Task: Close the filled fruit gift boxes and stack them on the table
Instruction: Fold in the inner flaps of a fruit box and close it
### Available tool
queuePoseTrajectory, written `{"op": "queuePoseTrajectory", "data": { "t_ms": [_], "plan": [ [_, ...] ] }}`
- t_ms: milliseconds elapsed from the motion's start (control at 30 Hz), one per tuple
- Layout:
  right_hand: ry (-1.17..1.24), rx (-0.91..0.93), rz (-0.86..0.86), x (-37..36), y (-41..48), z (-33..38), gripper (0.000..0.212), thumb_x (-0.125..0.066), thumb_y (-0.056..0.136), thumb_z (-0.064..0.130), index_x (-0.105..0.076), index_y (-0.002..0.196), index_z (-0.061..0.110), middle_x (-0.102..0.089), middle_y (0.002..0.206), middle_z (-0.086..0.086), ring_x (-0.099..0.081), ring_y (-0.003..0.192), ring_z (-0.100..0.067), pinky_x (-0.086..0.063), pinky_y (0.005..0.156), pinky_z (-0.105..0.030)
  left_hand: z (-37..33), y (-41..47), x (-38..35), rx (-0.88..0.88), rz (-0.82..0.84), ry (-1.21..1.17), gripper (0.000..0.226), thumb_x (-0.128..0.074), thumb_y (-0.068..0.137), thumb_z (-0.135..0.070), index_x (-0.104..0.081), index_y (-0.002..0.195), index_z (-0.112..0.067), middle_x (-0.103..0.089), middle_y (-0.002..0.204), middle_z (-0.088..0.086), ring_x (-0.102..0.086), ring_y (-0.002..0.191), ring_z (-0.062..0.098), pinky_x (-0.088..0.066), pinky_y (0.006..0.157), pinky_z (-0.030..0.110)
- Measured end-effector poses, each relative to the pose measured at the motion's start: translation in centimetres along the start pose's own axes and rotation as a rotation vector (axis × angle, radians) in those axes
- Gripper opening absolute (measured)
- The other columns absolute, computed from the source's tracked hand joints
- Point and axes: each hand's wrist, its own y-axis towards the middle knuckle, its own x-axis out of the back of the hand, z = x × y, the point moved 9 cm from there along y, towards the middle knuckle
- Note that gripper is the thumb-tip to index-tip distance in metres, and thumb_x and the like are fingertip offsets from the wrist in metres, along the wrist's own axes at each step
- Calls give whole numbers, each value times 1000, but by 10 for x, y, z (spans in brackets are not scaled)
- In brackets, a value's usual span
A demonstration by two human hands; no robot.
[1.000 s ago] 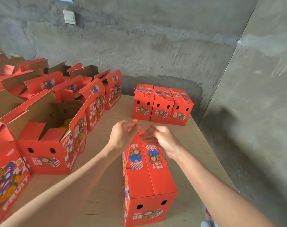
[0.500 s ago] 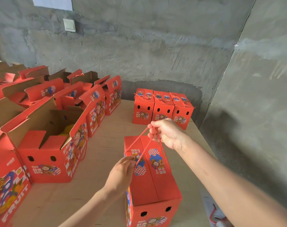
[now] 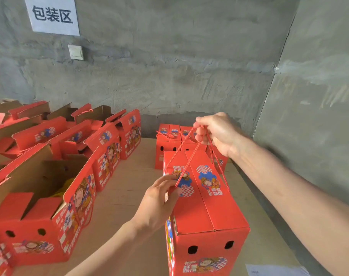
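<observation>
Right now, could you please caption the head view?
Right hand holds up the red rope handles of the closed gift box; left hand touches its top.

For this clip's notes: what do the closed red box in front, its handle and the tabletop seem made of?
Closed box: printed cardboard, slightly glossy red; the open box beside it shows a brown unprinted inside. Handle: twisted red cord, fibre unclear; spiral strands show. Tabletop: pale wood sheet, likely plywood, matte, faint grain.
</observation>
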Motion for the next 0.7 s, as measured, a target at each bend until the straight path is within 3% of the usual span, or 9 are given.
{"op": "queuePoseTrajectory", "data": {
  "t_ms": [100, 167, 267, 367, 433, 567, 633, 700],
  "plan": [
    [-16, -34, -80, 26, 21, -12, 27, -47, 93, 12, -52, 66, 12, -45, 41, 6, -50, 36, -7, -37, 50, -22, 9, 26, -27, 25, 77, 14, 23, -58, 92, -15, -66, 107, 1, -56, 119, -4, -50, 117, 4, -35, 96, 9],
    [-42, -102, -143, 44, 34, -35, 27, -47, 91, 11, -51, 64, 12, -45, 38, 6, -49, 33, -7, -36, 48, -19, 22, 39, -56, 82, 158, 52, 31, -56, 93, -18, -59, 120, -3, -54, 128, 3, -49, 122, 16, -34, 99, 15],
    [-86, -199, -202, 66, 53, -78, 26, -47, 89, 7, -51, 64, 12, -46, 43, 3, -50, 36, -10, -36, 49, -19, 51, 44, -99, 239, 267, 145, 60, -55, 91, -28, -28, 144, -17, -37, 135, 7, -46, 119, 25, -39, 96, 29],
    [-141, -225, -237, 81, 75, -116, 25, -47, 84, 2, -50, 61, 10, -47, 51, -3, -51, 45, -15, -37, 52, -23, 74, 27, -137, 332, 326, 79, 77, -58, 85, -30, -12, 147, -36, -39, 121, 2, -46, 112, 23, -42, 90, 31],
    [-214, -221, -245, 89, 89, -137, 23, -49, 83, 1, -50, 61, 6, -49, 54, -6, -53, 48, -17, -38, 50, -23, 85, 14, -162, 343, 390, 13, 70, -59, 83, -31, -25, 144, -39, -47, 112, -6, -43, 118, 16, -40, 97, 27],
    [-584, -90, -244, 109, 100, -154, 27, -47, 91, 13, -47, 64, 10, -54, 65, -12, -55, 59, -23, -36, 53, -29, 90, 6, -193, 332, 466, -75, 41, -64, 86, -27, -59, 126, -25, -47, 120, -7, -49, 116, 8, -41, 101, 26],
    [-981, 6, -106, 101, 90, -161, 34, -46, 95, 24, -42, 63, 13, -59, 81, -13, -59, 78, -29, -36, 62, -33, 93, 6, -196, 357, 441, -141, 42, -70, 82, -29, -62, 123, -25, -47, 117, -10, -52, 109, 4, -45, 97, 23],
    [-1224, -16, 183, 83, 68, -206, 37, -41, 95, 44, -52, 88, 9, -56, 115, -14, -54, 110, -31, -40, 82, -35, 95, 2, -202, 383, 477, -179, 54, -74, 76, -35, -58, 127, -27, -41, 124, -15, -49, 113, -1, -44, 94, 15]
  ]
}}
